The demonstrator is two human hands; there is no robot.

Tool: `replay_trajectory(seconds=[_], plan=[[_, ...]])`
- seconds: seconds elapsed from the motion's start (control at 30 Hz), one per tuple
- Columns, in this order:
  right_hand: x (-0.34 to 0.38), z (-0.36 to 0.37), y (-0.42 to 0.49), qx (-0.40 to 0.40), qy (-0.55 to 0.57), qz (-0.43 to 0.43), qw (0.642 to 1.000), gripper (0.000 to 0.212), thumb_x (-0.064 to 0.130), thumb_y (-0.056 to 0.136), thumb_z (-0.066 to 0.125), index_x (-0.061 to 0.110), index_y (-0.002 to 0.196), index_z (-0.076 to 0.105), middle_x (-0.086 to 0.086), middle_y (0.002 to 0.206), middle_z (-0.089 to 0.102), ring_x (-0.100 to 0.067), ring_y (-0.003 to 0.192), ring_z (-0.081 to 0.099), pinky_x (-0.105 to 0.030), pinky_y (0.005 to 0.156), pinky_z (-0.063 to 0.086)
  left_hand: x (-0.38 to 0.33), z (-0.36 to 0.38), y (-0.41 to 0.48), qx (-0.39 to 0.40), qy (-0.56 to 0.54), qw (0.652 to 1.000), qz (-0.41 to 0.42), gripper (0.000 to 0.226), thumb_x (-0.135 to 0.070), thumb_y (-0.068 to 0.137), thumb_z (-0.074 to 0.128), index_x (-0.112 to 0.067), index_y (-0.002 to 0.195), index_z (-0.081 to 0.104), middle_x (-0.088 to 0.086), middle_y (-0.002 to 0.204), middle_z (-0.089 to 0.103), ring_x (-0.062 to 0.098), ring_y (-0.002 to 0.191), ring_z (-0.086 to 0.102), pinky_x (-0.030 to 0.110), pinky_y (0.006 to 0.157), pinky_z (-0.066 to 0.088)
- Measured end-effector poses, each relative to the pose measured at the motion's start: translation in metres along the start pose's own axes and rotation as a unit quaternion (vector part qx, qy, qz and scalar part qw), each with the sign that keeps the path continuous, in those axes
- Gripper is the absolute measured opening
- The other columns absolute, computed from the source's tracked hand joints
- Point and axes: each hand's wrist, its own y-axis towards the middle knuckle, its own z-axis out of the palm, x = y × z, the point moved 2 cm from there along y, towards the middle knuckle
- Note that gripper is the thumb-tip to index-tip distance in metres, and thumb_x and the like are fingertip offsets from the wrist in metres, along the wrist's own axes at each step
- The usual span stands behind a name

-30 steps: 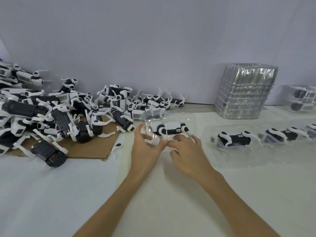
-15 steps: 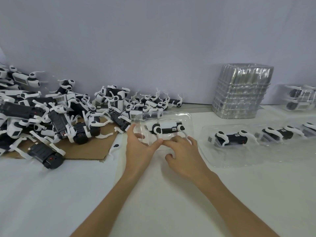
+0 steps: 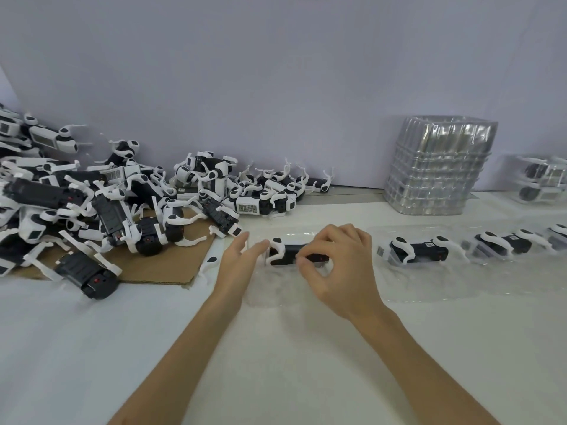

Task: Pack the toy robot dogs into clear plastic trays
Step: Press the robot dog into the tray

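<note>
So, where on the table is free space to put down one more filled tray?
Bare white table lies near, below the cardboard, and at near right below the filled trays. Crowded: the dog pile left, the tray stack behind.

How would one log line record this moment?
toy dog: in tray | left hand: straight fingers at tray's left end | right hand: pinches toy dog | loose dogs: piled left | spare trays: stacked right

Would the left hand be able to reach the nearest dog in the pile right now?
Probably yes: the left hand lies open at the tray end, holding nothing, and the nearest piled dog sits just beyond it, nothing between.
</note>
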Motion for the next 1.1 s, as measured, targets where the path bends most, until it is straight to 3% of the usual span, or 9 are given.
replay_trajectory(seconds=[0.2, 0.33, 0.43, 0.63, 0.7, 0.8, 0.93, 1.0, 1.1], plan=[[0.011, 0.004, -0.002, 0.072, 0.027, -0.046, 0.996, 0.018, 0.029, 0.079, 0.067, 0.032, 0.094, 0.078, 0.017, 0.096, 0.062, -0.004, 0.1, 0.052, -0.029, 0.104, 0.026, -0.002, 0.003, -0.002, -0.04, -0.023, 0.999, -0.005, 0.043, -0.028, 0.099, 0.059, -0.014, 0.14, 0.055, -0.004, 0.137, 0.056, 0.014, 0.126, 0.051, 0.028, 0.102, 0.036], [0.016, 0.007, -0.004, 0.099, 0.064, -0.06, 0.991, 0.018, 0.023, 0.082, 0.067, 0.028, 0.095, 0.078, 0.016, 0.099, 0.065, -0.007, 0.101, 0.056, -0.027, 0.102, 0.027, -0.004, -0.001, -0.003, -0.106, -0.022, 0.994, 0.002, 0.023, -0.022, 0.099, 0.057, -0.015, 0.12, 0.062, 0.004, 0.109, 0.06, 0.014, 0.086, 0.057, 0.032, 0.079, 0.047], [0.021, 0.01, -0.008, 0.119, 0.061, -0.084, 0.987, 0.021, 0.021, 0.082, 0.067, 0.027, 0.1, 0.077, 0.015, 0.105, 0.066, -0.008, 0.106, 0.056, -0.025, 0.102, 0.028, -0.008, -0.002, -0.005, -0.078, -0.033, 0.996, -0.004, 0.02, -0.022, 0.101, 0.053, -0.012, 0.113, 0.065, 0.002, 0.091, 0.063, 0.012, 0.07, 0.061, 0.025, 0.063, 0.051], [0.034, 0.007, -0.013, 0.107, 0.183, -0.106, 0.971, 0.032, -0.001, 0.084, 0.066, 0.017, 0.109, 0.075, 0.007, 0.112, 0.067, -0.006, 0.112, 0.059, -0.026, 0.097, 0.045, -0.013, 0.009, -0.014, 0.055, -0.025, 0.998, -0.003, 0.031, -0.039, 0.097, 0.052, -0.02, 0.115, 0.07, 0.002, 0.104, 0.077, 0.017, 0.094, 0.074, 0.03, 0.079, 0.056], [0.039, 0.007, -0.014, 0.105, 0.291, -0.055, 0.949, 0.036, -0.005, 0.084, 0.062, 0.01, 0.114, 0.074, 0.002, 0.115, 0.069, -0.013, 0.114, 0.062, -0.029, 0.095, 0.052, -0.014, 0.01, -0.016, 0.079, -0.042, 0.996, -0.008, 0.042, -0.047, 0.095, 0.052, -0.017, 0.118, 0.068, 0.007, 0.108, 0.076, 0.024, 0.099, 0.073, 0.037, 0.087, 0.056], [0.052, 0.015, -0.015, 0.196, 0.454, 0.071, 0.866, 0.054, 0.005, 0.085, 0.057, 0.021, 0.136, 0.06, 0.006, 0.124, 0.066, -0.016, 0.123, 0.059, -0.038, 0.102, 0.051, -0.015, 0.007, -0.014, 0.08, -0.061, 0.994, -0.043, 0.052, -0.05, 0.104, 0.034, -0.014, 0.122, 0.066, 0.013, 0.116, 0.073, 0.033, 0.11, 0.069, 0.048, 0.096, 0.054], [0.056, 0.038, -0.018, 0.297, 0.462, 0.186, 0.815, 0.082, 0.027, 0.081, 0.059, 0.033, 0.156, 0.025, 0.027, 0.146, 0.039, 0.009, 0.134, 0.04, -0.016, 0.107, 0.034, -0.012, 0.002, -0.008, 0.025, -0.092, 0.992, -0.08, 0.056, -0.05, 0.107, 0.024, -0.015, 0.12, 0.066, 0.012, 0.114, 0.074, 0.036, 0.111, 0.068, 0.052, 0.1, 0.049], [0.053, 0.051, -0.017, 0.295, 0.447, 0.236, 0.81, 0.091, 0.03, 0.087, 0.062, 0.031, 0.161, 0.009, 0.021, 0.163, 0.015, 0.002, 0.148, 0.018, -0.022, 0.118, 0.019, -0.011, -0.003, -0.005, -0.038, -0.106, 0.991, -0.065, 0.053, -0.048, 0.107, 0.026, -0.015, 0.115, 0.067, 0.009, 0.115, 0.074, 0.029, 0.104, 0.071, 0.043, 0.093, 0.054], [0.05, 0.068, -0.012, 0.283, 0.422, 0.279, 0.815, 0.091, 0.022, 0.096, 0.06, 0.027, 0.16, -0.004, 0.015, 0.166, 0.003, 0.001, 0.148, 0.009, -0.025, 0.118, 0.015, -0.009, -0.009, 0.0, -0.094, -0.123, 0.986, -0.053, 0.048, -0.043, 0.107, 0.03, -0.014, 0.113, 0.068, 0.007, 0.115, 0.073, 0.023, 0.097, 0.073, 0.036, 0.082, 0.056]])
